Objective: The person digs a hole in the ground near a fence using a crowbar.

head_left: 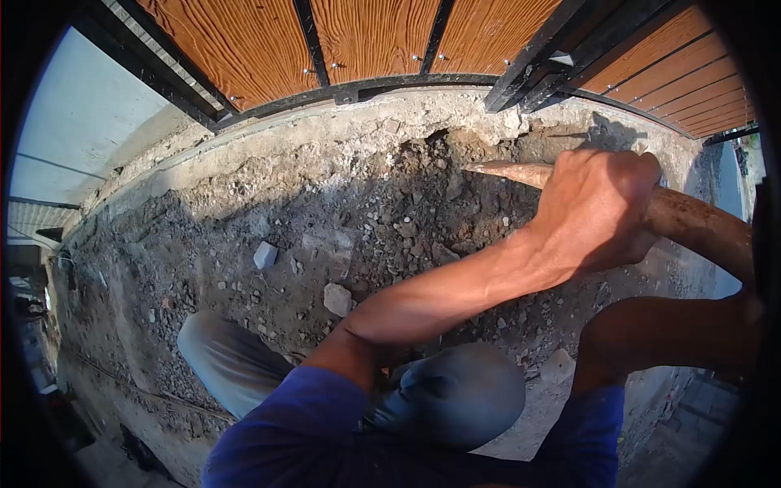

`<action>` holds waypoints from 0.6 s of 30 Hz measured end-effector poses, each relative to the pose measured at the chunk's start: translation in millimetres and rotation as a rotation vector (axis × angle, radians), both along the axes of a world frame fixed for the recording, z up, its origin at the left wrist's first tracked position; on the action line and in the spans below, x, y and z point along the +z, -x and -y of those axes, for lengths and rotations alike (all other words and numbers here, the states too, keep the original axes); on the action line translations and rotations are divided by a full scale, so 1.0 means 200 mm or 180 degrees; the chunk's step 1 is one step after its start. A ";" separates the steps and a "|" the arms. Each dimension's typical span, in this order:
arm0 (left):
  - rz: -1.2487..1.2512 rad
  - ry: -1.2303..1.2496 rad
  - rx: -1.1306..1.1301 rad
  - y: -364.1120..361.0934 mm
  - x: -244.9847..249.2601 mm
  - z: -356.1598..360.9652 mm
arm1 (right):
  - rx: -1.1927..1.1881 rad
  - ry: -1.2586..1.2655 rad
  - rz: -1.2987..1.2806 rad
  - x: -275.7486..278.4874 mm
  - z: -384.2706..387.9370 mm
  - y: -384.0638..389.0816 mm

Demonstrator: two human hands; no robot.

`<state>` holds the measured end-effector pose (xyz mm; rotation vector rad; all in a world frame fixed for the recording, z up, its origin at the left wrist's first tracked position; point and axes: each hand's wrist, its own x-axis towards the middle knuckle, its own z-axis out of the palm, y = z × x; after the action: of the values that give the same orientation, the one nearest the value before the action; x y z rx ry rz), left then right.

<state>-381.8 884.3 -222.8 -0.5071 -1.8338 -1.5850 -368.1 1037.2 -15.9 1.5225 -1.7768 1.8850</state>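
My left hand (598,207) reaches across to the right, its fingers wrapped round a thick, rusty-brown pointed bar (704,224). The bar's tapered tip sticks out to the left of the fist, over broken soil (423,195) close to the foot of the wall. Its shaft runs back to the right edge of the view. There, in deep shadow beside the shaft, my right hand (753,313) shows only in part, with its fingers hidden. Loose stones and crumbled earth lie under my left forearm.
Orange-brown wood-grain panels in a black metal frame (415,81) stand above a rough concrete ledge (268,146). A whitish stone chunk (265,254) and a pale rock (337,299) lie on the ground by my bent knees. A light wall (106,122) rises at the left.
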 end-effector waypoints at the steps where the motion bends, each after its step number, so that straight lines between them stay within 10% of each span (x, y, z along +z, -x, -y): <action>1: -0.0057 0.0053 0.0019 0.05 0.05 0.04 | 0.0047 -0.0053 -0.0012 0.06 0.02 0.05; 4: 0.0067 0.0470 0.0605 0.27 -0.21 0.16 | -0.0194 0.0725 0.0369 -0.43 0.29 0.29; 7: 0.1463 -0.0228 -0.0095 0.60 -1.32 0.51 | -0.1190 0.1507 0.1015 -1.45 0.78 0.53; 8: 0.0933 0.0494 0.0482 0.57 -1.34 0.53 | -0.1529 0.1263 0.1092 -1.73 0.87 0.57; 18: 0.1728 0.0019 0.0314 -0.34 -1.32 0.27 | -0.1006 0.0777 0.2057 -1.70 0.56 -0.21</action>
<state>-314.7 830.9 -486.0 0.0260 -2.2116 -1.7644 -325.6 925.1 -356.3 0.5318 -1.7617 2.4614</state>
